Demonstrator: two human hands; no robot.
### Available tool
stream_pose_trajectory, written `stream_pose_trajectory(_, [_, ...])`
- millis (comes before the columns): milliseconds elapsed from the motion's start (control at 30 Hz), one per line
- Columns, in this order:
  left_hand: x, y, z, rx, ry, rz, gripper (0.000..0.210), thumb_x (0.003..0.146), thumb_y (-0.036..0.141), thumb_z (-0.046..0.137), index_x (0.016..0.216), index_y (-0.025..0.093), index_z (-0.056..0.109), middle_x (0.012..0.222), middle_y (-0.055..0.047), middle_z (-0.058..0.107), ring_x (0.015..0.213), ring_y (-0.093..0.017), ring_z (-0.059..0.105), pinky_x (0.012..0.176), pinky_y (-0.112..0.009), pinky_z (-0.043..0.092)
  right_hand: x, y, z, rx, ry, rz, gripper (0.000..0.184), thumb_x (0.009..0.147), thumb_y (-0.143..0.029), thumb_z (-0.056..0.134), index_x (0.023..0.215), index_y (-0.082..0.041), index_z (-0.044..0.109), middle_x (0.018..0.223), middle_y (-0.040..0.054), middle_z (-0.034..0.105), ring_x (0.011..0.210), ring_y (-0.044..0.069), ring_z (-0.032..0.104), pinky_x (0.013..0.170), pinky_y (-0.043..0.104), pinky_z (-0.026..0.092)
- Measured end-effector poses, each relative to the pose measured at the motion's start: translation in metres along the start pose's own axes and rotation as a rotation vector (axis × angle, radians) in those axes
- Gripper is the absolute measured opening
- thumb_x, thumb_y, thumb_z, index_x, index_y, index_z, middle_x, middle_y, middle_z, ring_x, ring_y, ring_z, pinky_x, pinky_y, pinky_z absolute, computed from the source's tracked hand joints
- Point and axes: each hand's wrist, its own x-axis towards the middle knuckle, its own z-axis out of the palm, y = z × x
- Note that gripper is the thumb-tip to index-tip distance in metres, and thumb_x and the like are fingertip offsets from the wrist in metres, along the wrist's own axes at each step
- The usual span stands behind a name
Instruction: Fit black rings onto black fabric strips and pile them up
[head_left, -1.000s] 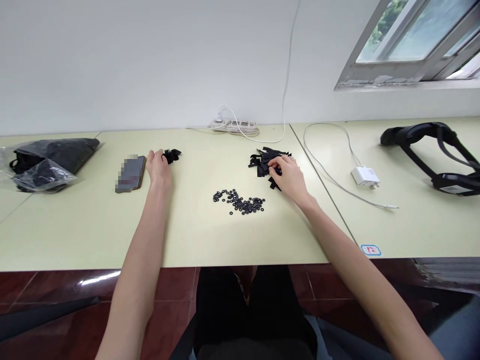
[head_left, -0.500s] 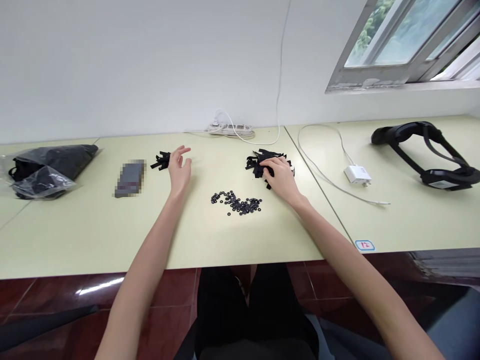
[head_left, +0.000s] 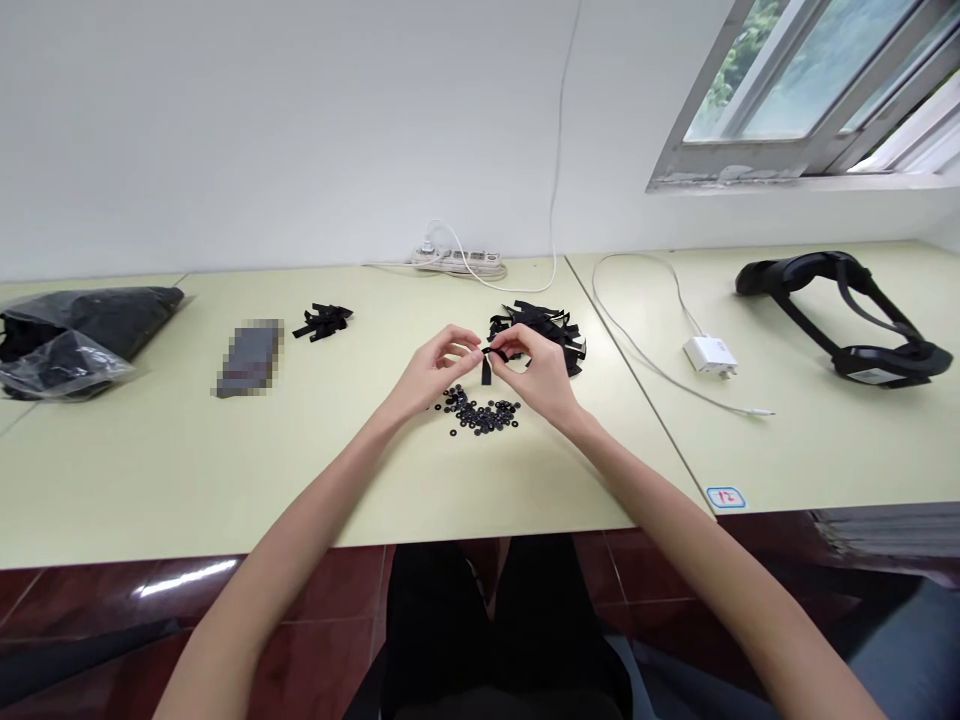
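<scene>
Between my two hands is a short black fabric strip (head_left: 487,373), one end hanging down. My left hand (head_left: 435,370) pinches it from the left with thumb and fingertips. From the right, my right hand (head_left: 541,375) grips it between thumb and forefinger. Just behind my right hand lies a larger pile of black strips (head_left: 544,318), partly covered by the fingers. Below the hands, small black ring-shaped washers (head_left: 487,417) are scattered on the table, some near my left wrist. A smaller pile of black strips (head_left: 324,321) sits farther left.
A blurred-out grey object (head_left: 251,357) and a clear plastic bag with black contents (head_left: 90,335) lie at the left. A power strip (head_left: 457,261) stands by the wall. At the right are a white charger (head_left: 710,355) with its cable and a black headset (head_left: 847,315).
My left hand has moved right from the small pile to the middle. My right hand has come off the large pile, slightly left, and a strip is now held between both hands.
</scene>
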Motion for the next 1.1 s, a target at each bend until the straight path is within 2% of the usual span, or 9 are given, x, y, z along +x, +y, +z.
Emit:
stream_pose_trajectory(100, [-0.002, -0.003, 0.003, -0.043, -0.078, -0.022, 0.036, 0.097, 0.054, 0.078, 0.116, 0.025, 0.070, 0.117, -0.009, 0.075, 0.100, -0.022, 0.073, 0.083, -0.032, 0.058, -0.003, -0.003, 0.004, -0.022, -0.062, -0.012, 0.002, 0.098, -0.030, 0.066, 0.099, -0.029, 0.068, 0.103, 0.0054, 0.077, 0.098, 0.026, 0.073, 0.097, 0.046, 0.062])
stream_pose_trajectory(233, [0.000, -0.008, 0.002, -0.031, -0.078, -0.011, 0.029, 0.098, 0.050, 0.077, 0.108, 0.024, 0.072, 0.111, -0.007, 0.074, 0.097, -0.019, 0.071, 0.086, -0.032, 0.057, -0.003, -0.001, 0.001, 0.029, -0.088, 0.035, 0.005, 0.100, -0.034, 0.067, 0.101, -0.028, 0.068, 0.103, 0.0047, 0.078, 0.095, 0.025, 0.074, 0.094, 0.045, 0.063])
stream_pose_trajectory(367, [0.001, -0.005, 0.002, -0.042, -0.086, -0.049, 0.028, 0.097, 0.051, 0.078, 0.102, 0.023, 0.073, 0.102, -0.006, 0.074, 0.085, -0.018, 0.068, 0.082, -0.032, 0.056, 0.000, -0.001, -0.003, 0.105, -0.062, 0.117, 0.012, 0.100, -0.039, 0.070, 0.100, -0.027, 0.068, 0.103, 0.0049, 0.077, 0.088, 0.022, 0.073, 0.087, 0.042, 0.063])
stream_pose_trajectory(600, [0.000, -0.001, -0.001, -0.010, -0.098, -0.089, 0.026, 0.094, 0.050, 0.079, 0.098, 0.025, 0.075, 0.099, -0.007, 0.074, 0.083, -0.019, 0.067, 0.074, -0.032, 0.058, 0.003, 0.000, -0.005, 0.183, -0.042, 0.207, 0.023, 0.098, -0.048, 0.074, 0.099, -0.026, 0.070, 0.102, 0.0054, 0.076, 0.088, 0.022, 0.073, 0.089, 0.043, 0.062])
stream_pose_trajectory(733, [0.000, -0.003, -0.002, -0.005, -0.068, -0.083, 0.028, 0.094, 0.052, 0.079, 0.099, 0.024, 0.077, 0.102, -0.008, 0.074, 0.088, -0.021, 0.068, 0.072, -0.031, 0.057, 0.007, 0.002, -0.011, 0.393, -0.037, 0.348, 0.036, 0.098, -0.061, 0.071, 0.101, -0.026, 0.069, 0.096, 0.0050, 0.076, 0.081, 0.020, 0.074, 0.085, 0.040, 0.064])
stream_pose_trajectory(833, [0.000, -0.003, -0.003, 0.021, -0.013, -0.044, 0.029, 0.095, 0.052, 0.078, 0.099, 0.023, 0.078, 0.111, -0.009, 0.075, 0.093, -0.021, 0.068, 0.072, -0.031, 0.056, 0.009, 0.003, -0.014, 0.500, -0.103, 0.420, 0.038, 0.100, -0.064, 0.068, 0.104, -0.026, 0.069, 0.092, 0.0038, 0.076, 0.077, 0.018, 0.073, 0.081, 0.038, 0.063])
stream_pose_trajectory(933, [0.000, -0.002, -0.004, 0.036, 0.021, -0.009, 0.029, 0.096, 0.052, 0.077, 0.101, 0.024, 0.078, 0.114, -0.008, 0.076, 0.095, -0.021, 0.068, 0.072, -0.030, 0.054, 0.007, 0.002, -0.012, 0.434, -0.202, 0.404, 0.035, 0.097, -0.059, 0.073, 0.103, -0.025, 0.070, 0.091, 0.0035, 0.077, 0.079, 0.018, 0.072, 0.079, 0.036, 0.060])
stream_pose_trajectory(1100, [0.001, -0.002, -0.004, 0.040, 0.033, -0.009, 0.030, 0.096, 0.053, 0.078, 0.100, 0.024, 0.077, 0.104, -0.007, 0.076, 0.086, -0.019, 0.067, 0.068, -0.030, 0.050, 0.001, -0.005, -0.003, 0.379, -0.321, 0.351, 0.031, 0.100, -0.056, 0.072, 0.102, -0.025, 0.072, 0.095, 0.0041, 0.076, 0.086, 0.019, 0.070, 0.082, 0.037, 0.058])
